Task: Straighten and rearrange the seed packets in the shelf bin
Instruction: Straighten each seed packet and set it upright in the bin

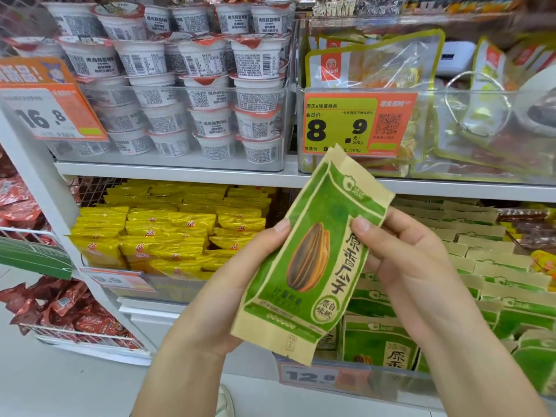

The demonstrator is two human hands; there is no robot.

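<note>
- Holding: one seed packet (310, 257) is pinched between left hand (240, 281) and right hand (403, 260), in front of the shelf, above the near-left corner of the bin (376, 377).
- Long axis is tilted, top leaning right and far.
- Remaining packets (481, 266) are stacked in the bin, right of and below the hands; right hand is judged nearer.

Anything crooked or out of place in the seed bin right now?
One seed packet is out of the bin, held tilted by the left hand and right hand. The packets in the bin lean unevenly in ragged rows.
</note>
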